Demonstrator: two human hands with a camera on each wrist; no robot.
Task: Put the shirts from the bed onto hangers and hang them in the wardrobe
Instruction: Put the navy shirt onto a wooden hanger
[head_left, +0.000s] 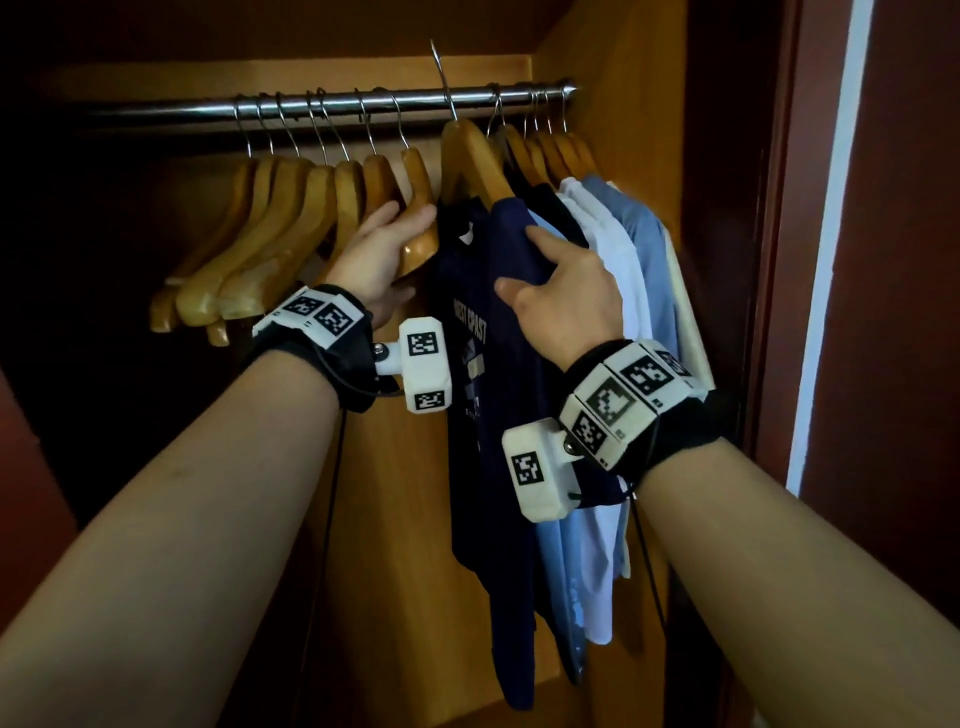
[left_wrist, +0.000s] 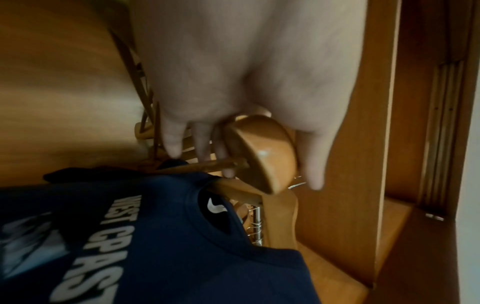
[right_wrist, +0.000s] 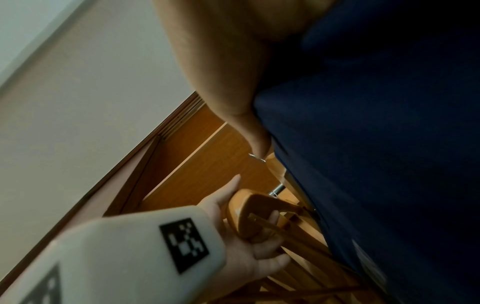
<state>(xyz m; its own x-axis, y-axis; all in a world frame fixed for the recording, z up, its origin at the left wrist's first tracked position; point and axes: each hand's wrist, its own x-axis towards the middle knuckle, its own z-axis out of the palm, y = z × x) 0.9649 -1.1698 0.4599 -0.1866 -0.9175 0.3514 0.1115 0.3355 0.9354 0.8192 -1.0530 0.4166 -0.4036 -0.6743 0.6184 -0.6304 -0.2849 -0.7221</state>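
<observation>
**Navy shirt at the rail, a hand on either side**

The wooden wardrobe (head_left: 613, 156) stood open, its metal rail (head_left: 332, 109) running above both hands. Between the hands hung the navy shirt (head_left: 493, 332) on a wooden hanger (head_left: 470, 156), white lettering down its chest, the hook tilted and rising above the rail (whether it sat on the rail could not be told). The right hand (head_left: 563, 301) gripped the shirt's shoulder, thumb in front and fingers tucked behind the cloth. The left hand (head_left: 382, 254) curled round the end of an empty hanger (head_left: 418, 208), the nearest of a row of bare hangers (head_left: 270, 234) crowding the rail beyond that hand. Past the right hand hung white and pale blue shirts (head_left: 623, 270), pressed close against the navy one. Both wrist views were blurred; the right hand's fingers were hidden by fabric.
</observation>
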